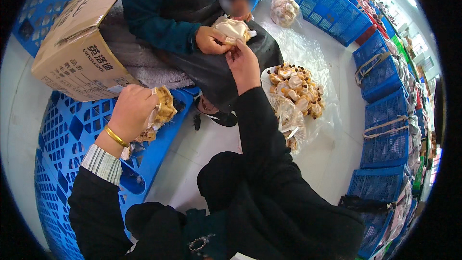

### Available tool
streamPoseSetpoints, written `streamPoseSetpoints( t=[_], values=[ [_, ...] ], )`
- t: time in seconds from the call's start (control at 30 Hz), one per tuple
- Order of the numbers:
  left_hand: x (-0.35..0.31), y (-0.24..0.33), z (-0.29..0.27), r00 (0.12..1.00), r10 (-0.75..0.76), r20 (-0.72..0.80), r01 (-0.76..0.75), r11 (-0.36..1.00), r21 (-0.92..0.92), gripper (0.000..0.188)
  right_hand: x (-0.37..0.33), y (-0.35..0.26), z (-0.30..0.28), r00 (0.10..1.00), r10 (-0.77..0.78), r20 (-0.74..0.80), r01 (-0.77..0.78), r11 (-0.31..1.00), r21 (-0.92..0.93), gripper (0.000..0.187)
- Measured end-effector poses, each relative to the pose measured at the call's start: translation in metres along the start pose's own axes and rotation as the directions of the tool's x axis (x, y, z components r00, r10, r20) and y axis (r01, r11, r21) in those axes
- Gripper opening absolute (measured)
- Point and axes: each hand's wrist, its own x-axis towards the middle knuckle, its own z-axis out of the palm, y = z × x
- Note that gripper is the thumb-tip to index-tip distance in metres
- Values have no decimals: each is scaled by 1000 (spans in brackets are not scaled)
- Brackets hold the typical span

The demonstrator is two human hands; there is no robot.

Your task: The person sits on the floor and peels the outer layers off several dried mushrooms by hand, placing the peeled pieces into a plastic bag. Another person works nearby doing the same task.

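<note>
My left hand, with a gold bangle at its wrist, is closed around a tan, fluffy plush piece above the blue pallet. More tan plush hangs below that hand. Farther off, my right hand reaches toward a co-worker seated across from me. Its fingers pinch the near edge of a cream-and-tan plush piece. The co-worker's hand grips the same piece from the left, over a dark apron.
A cardboard box stands on the blue pallet at left. Right of the co-worker, many small plush pieces lie on clear plastic, beside a filled plastic bag. Blue crates line the right side.
</note>
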Motion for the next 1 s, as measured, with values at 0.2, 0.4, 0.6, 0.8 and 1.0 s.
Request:
streamPoseSetpoints(
  t=[0.2,0.4,0.6,0.8,1.0],
  values=[
    [29,-1,-3,998,27,-48,-26,1000,13,11,-43,9,4,995,-77,61,60,966,250,28],
    [41,8,9,999,29,-20,-30,997,-74,12,-54,4,-18,999,-36,31,25,948,318,26],
    [34,9,17,999,16,36,-12,995,-102,12,-50,4,-19,981,-35,-189,60,990,128,17],
    [25,9,19,1000,-2,22,5,993,-117,12,-104,37,12,923,166,-346,-227,963,-145,23],
    [21,14,15,998,14,-54,-18,997,-79,11,-129,75,33,932,11,361,322,431,-843,23]
  ],
)
